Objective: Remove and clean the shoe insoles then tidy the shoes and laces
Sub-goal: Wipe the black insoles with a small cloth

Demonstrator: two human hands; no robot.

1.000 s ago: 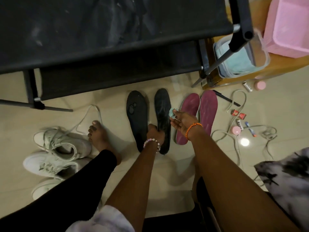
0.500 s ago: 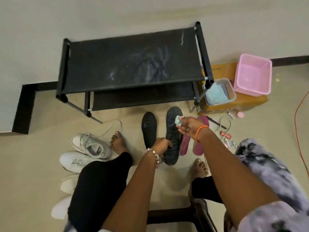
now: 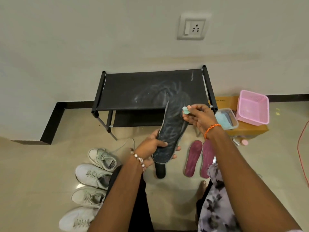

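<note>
My left hand [image 3: 151,147] grips the heel end of a black insole [image 3: 172,129], held up off the floor with its toe pointing away from me. My right hand [image 3: 199,117] pinches a small pale green cloth [image 3: 185,111] against the insole's toe end. A second black insole [image 3: 160,170] lies on the floor below, mostly hidden by the lifted one. Two maroon insoles [image 3: 199,159] lie side by side to the right. Several white sneakers [image 3: 93,175] sit in a column on the left, one with a loose lace [image 3: 124,144].
A black two-shelf shoe rack [image 3: 133,91] stands against the wall ahead. To its right a cardboard box [image 3: 247,130] carries a pink basket [image 3: 253,107] and a clear tub [image 3: 226,118] of cloths. Small bottles [image 3: 241,142] lie on the floor. An orange cable [image 3: 301,148] runs along the right.
My left hand lifted the black insole off the floor and raised it in front of the rack. My right hand moved with the cloth onto its toe end. The camera tilted up.
</note>
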